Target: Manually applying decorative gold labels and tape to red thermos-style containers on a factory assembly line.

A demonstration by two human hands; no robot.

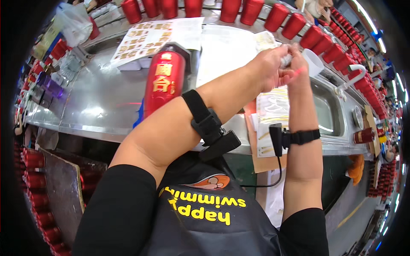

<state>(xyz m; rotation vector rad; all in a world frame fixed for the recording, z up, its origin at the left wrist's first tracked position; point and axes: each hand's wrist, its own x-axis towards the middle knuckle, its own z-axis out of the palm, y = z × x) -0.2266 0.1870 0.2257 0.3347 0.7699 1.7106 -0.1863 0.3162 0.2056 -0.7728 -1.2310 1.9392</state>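
Meeting over the bench [98, 100] in the head view, the left hand [270, 65] and right hand [298, 64] curl their fingers inward, pressed around a small whitish thing [285, 61] between them; a white bowl [314, 63] sits just right of the right hand; a sink [328, 107] lies further right, a sheet of gold strips [274, 109] nearer the body; red jars [275, 18] line the far side; the left forearm [235, 87] hides the near end of a large red bottle [165, 77], its long axis running away from the body; the whitish thing's long axis and direction cannot be told.
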